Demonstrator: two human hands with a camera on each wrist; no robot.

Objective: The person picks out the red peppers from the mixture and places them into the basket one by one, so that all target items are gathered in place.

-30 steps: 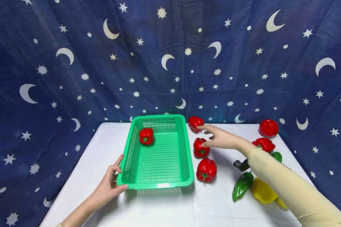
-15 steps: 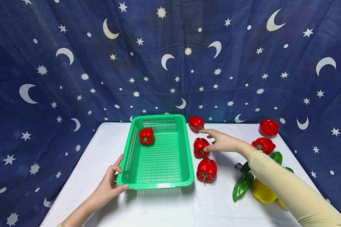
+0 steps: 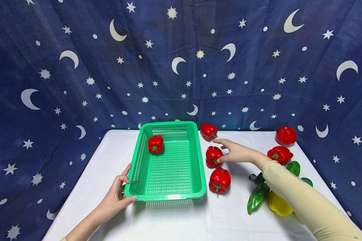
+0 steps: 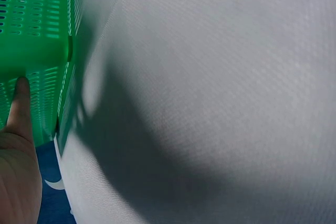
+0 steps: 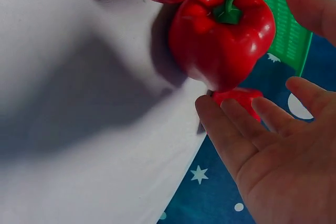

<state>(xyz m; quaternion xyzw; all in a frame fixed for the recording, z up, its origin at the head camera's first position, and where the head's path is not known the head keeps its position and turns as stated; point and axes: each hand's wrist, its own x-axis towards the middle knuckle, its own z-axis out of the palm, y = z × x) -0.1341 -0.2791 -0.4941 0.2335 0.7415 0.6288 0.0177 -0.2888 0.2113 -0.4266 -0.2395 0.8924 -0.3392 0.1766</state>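
Note:
A green plastic basket (image 3: 169, 197) stands on the white table, with one red bell pepper (image 3: 155, 144) inside near its left wall. My left hand (image 3: 113, 197) holds its near-left corner, thumb on the rim and fingers along the outer side. In the left wrist view, one finger (image 4: 21, 108) lies against the perforated wall. Right of the basket, three red bell peppers line up: far (image 3: 208, 131), middle (image 3: 213, 156) and near (image 3: 219, 180). My right hand (image 3: 236, 151) reaches over to the middle one, fingers extended, thumb at its near side; the right wrist view shows this pepper (image 5: 223, 38) beside the spread fingers.
Farther right, two more red peppers (image 3: 285, 135) lie toward the back. A long green pepper (image 3: 258, 198), a dark item (image 3: 257, 178) and a yellow pepper (image 3: 280, 204) are partly behind the right sleeve. A dark blue star-and-moon cloth (image 3: 181, 67) hangs behind the table.
My right hand has drawn slightly back toward me, its fingers leaving the far pepper and coming over the middle one. My left hand and the basket have stayed put.

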